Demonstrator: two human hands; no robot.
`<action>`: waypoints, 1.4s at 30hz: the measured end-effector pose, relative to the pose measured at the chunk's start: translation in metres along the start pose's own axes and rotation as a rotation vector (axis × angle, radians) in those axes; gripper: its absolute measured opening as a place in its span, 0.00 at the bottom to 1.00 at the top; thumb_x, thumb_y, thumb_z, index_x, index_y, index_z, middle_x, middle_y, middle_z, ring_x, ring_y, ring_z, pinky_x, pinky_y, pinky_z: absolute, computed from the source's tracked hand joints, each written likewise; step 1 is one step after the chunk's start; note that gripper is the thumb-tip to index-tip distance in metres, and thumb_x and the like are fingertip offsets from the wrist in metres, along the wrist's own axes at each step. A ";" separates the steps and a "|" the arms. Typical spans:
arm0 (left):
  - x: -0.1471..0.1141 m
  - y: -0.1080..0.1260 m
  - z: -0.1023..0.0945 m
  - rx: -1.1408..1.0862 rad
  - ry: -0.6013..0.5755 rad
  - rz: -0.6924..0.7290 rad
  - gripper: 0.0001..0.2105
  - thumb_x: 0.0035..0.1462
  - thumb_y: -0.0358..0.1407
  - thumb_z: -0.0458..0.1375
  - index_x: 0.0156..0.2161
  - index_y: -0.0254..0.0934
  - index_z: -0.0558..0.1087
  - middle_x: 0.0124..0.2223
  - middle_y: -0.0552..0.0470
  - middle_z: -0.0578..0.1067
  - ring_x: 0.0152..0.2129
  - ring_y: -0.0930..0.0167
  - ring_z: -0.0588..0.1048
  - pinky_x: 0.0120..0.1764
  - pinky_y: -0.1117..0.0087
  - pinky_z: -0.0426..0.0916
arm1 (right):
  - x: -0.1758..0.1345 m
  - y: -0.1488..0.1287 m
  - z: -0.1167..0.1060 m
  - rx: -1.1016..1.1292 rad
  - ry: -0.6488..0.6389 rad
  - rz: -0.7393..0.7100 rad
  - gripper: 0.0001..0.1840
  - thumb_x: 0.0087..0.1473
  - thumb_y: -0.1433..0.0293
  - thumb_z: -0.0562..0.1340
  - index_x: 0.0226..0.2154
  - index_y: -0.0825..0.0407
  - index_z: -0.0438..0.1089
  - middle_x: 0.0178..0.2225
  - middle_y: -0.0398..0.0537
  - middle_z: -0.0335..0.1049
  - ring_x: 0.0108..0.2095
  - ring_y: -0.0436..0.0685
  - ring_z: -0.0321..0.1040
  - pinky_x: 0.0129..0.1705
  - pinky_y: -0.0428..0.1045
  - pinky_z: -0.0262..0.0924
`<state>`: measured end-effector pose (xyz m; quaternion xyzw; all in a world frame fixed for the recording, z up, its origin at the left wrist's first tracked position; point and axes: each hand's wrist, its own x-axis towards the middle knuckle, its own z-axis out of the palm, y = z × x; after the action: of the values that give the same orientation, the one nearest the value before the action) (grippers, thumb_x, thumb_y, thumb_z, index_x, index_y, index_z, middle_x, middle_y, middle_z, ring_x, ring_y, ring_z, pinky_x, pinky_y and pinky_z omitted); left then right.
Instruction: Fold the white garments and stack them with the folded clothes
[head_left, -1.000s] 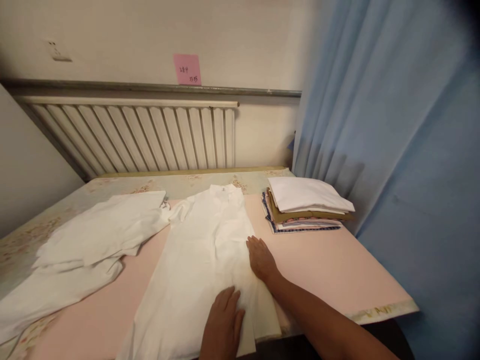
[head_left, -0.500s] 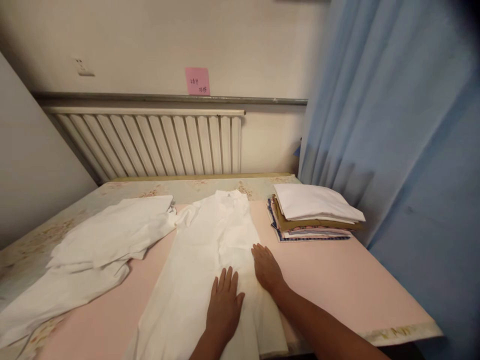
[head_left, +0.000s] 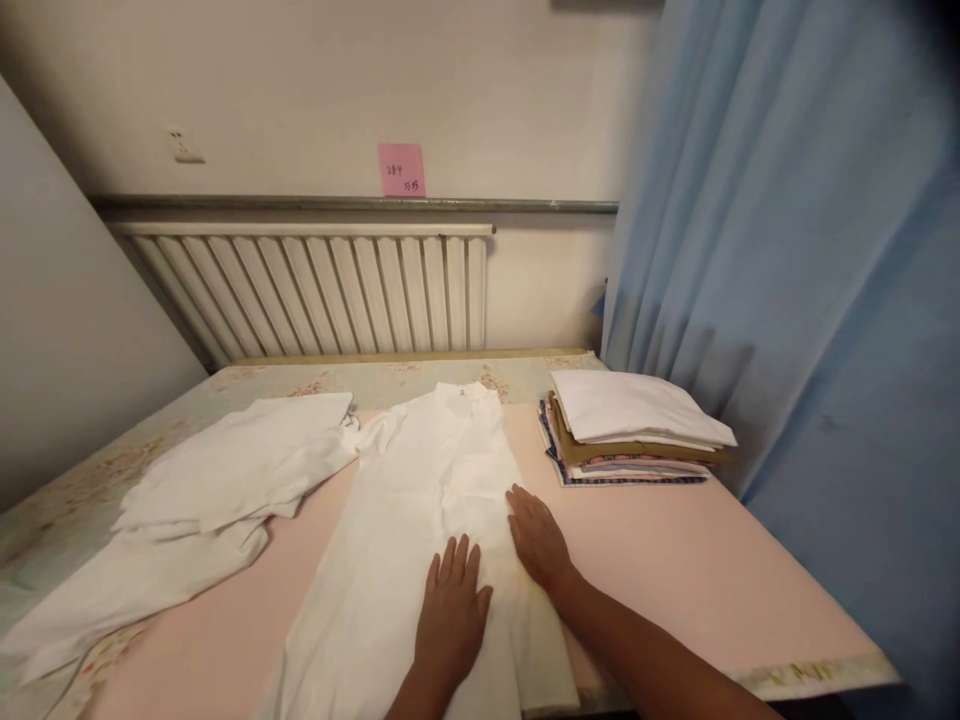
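A white shirt (head_left: 405, 500) lies lengthwise in front of me on a pink cloth (head_left: 637, 570), its collar pointing toward the wall. My left hand (head_left: 454, 610) rests flat on the lower middle of the shirt, fingers stretched out. Along the shirt's right edge lies my right hand (head_left: 536, 535), palm down with its fingers extended. Neither hand grips anything. The front of the shirt has some creases just beyond my left fingertips.
To the left, other white garments (head_left: 232, 470) lie loosely heaped. At the right stands a stack of folded clothes (head_left: 637, 425), white on top. A floral table cover (head_left: 315, 380) shows around the pink cloth. Behind are a radiator (head_left: 337, 290) and, at right, a blue curtain (head_left: 690, 250).
The view has shifted slightly, so everything sits a little farther right. Both hands keep nearly the same place on the shirt.
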<state>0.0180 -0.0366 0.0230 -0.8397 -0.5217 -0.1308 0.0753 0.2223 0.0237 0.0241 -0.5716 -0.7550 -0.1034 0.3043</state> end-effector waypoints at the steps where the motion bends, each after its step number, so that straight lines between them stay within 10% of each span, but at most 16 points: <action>1: 0.000 0.000 0.000 0.002 -0.001 0.001 0.24 0.64 0.41 0.43 0.64 0.38 0.57 0.67 0.47 0.55 0.64 0.61 0.52 0.61 0.53 0.55 | 0.001 -0.001 -0.002 0.004 -0.005 -0.009 0.22 0.63 0.72 0.48 0.57 0.55 0.62 0.58 0.54 0.62 0.60 0.58 0.56 0.61 0.57 0.51; 42: 0.000 0.000 -0.003 -0.008 0.003 -0.009 0.24 0.64 0.40 0.43 0.64 0.40 0.57 0.66 0.48 0.57 0.63 0.62 0.54 0.60 0.53 0.55 | 0.002 -0.008 -0.008 0.027 -0.105 0.007 0.18 0.60 0.69 0.54 0.52 0.51 0.67 0.56 0.52 0.66 0.59 0.59 0.57 0.61 0.58 0.48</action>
<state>0.0178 -0.0374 0.0255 -0.8374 -0.5249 -0.1345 0.0722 0.2171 0.0188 0.0328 -0.5746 -0.7694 -0.0619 0.2722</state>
